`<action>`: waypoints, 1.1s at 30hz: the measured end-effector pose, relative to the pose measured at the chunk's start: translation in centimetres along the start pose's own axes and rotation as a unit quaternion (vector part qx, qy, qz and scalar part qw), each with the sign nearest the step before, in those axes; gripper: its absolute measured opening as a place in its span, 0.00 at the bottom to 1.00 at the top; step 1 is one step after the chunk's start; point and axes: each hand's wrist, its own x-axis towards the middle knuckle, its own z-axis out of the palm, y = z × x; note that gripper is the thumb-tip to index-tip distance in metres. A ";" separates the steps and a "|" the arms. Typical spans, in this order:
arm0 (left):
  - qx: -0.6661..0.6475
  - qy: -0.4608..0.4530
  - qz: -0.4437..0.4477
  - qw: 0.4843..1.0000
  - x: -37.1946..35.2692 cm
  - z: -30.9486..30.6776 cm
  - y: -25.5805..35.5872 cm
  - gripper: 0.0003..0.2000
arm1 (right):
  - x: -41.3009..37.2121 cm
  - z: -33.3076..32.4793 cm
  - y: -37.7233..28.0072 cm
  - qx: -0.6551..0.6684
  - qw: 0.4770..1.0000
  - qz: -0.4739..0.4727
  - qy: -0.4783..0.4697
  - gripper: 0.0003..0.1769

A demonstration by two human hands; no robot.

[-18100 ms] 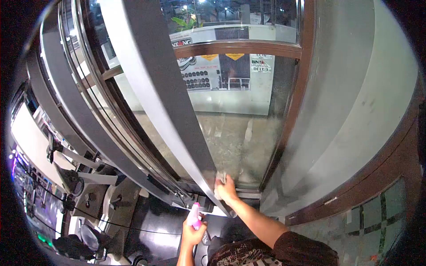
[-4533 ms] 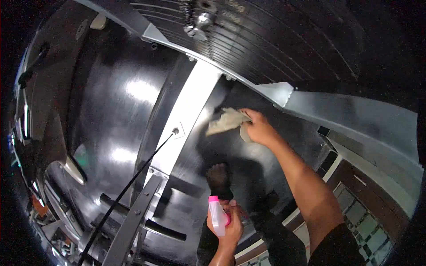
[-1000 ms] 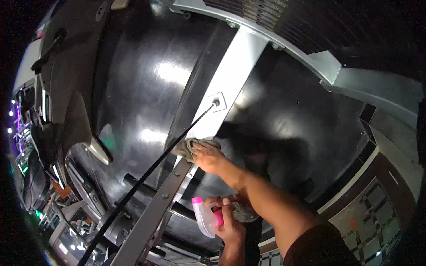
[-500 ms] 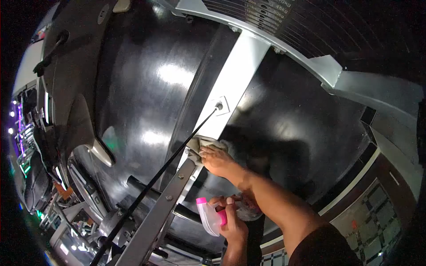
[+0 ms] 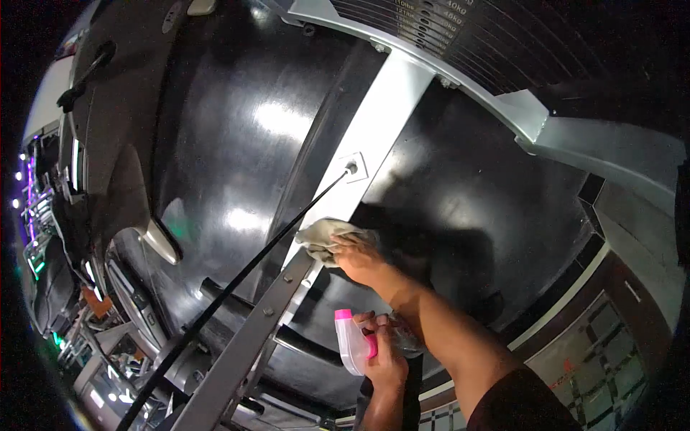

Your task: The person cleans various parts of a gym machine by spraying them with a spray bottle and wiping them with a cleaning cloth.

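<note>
My right hand (image 5: 359,260) presses a crumpled beige cloth (image 5: 323,235) against the silver floor beam (image 5: 374,136) of a gym machine, just below the spot where a black cable (image 5: 273,248) is anchored to the beam. My left hand (image 5: 384,359) is lower in the view and grips a small clear spray bottle with a pink cap (image 5: 350,343). The bottle is held upright, apart from the cloth.
The machine stands on a glossy black floor (image 5: 237,144). A grey angled strut (image 5: 244,345) runs down-left from the beam. A weight stack (image 5: 460,29) lies at the top, other gym equipment at the far left (image 5: 65,237), tiled flooring at the lower right (image 5: 596,366).
Over the last second my right hand and the cloth have slid a little up and right along the beam. The left hand with the bottle has shifted slightly right.
</note>
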 end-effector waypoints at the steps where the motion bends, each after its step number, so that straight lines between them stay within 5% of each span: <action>1: 0.036 -0.010 0.012 0.999 -0.1 -0.3 -0.2 0.09 | -0.3 -4.5 -1.6 0.020 0.998 0.024 -0.061 0.15; 3: 0.077 -0.018 0.003 0.997 -0.8 0.2 0.2 0.08 | -2.0 -4.3 0.6 0.012 0.982 0.072 -0.174 0.14; 4: 0.096 -0.024 -0.002 0.995 -1.0 0.5 0.4 0.08 | -3.2 -5.9 2.2 0.070 0.989 0.038 -0.126 0.16; 8: 0.117 -0.054 0.020 0.992 -1.5 1.1 0.8 0.08 | -7.8 -11.3 6.1 0.256 0.928 0.245 -0.114 0.20; 11: 0.091 -0.060 0.010 0.994 -1.9 1.2 0.3 0.08 | -12.9 -15.1 6.6 0.329 0.882 0.337 0.007 0.18; 14: 0.114 -0.047 0.064 0.990 -2.6 0.9 -1.3 0.07 | -18.7 -16.3 7.7 0.463 0.818 0.337 0.050 0.18; 15: 0.173 -0.055 0.104 0.978 -2.6 0.5 -2.0 0.07 | -20.2 -18.6 5.8 0.432 0.828 0.355 0.043 0.18; 18: 0.082 -0.088 0.089 0.989 -5.0 1.4 -1.1 0.07 | -25.1 -23.0 1.3 0.465 0.793 0.389 0.062 0.20; 19: 0.088 -0.067 0.123 0.986 -5.5 0.6 -3.1 0.06 | -26.6 -23.9 0.2 0.448 0.802 0.388 0.075 0.23; 22: -0.051 -0.127 0.045 0.990 -9.0 -1.9 -5.5 0.07 | -32.0 -25.6 -1.2 0.336 0.865 0.369 0.058 0.34; 23: -0.004 -0.117 0.061 0.991 -10.1 -2.8 -6.4 0.07 | -32.5 -28.6 -4.6 0.380 0.845 0.374 0.038 0.35; 27: 0.016 -0.136 0.018 0.990 -17.1 -3.2 2.1 0.07 | -39.0 -26.2 -5.2 0.435 0.800 0.406 0.081 0.39; 28: 0.035 -0.145 0.030 0.988 -18.2 -4.7 1.8 0.07 | -40.3 -26.5 -6.2 0.408 0.816 0.402 0.075 0.39; 30: 0.071 -0.162 0.056 0.983 -19.4 -7.1 1.2 0.07 | -42.0 -27.3 -9.1 0.463 0.767 0.437 0.078 0.37; 33: 0.120 -0.162 0.050 0.978 -22.9 -7.6 7.4 0.07 | -45.8 -25.6 -9.9 0.423 0.797 0.424 0.077 0.32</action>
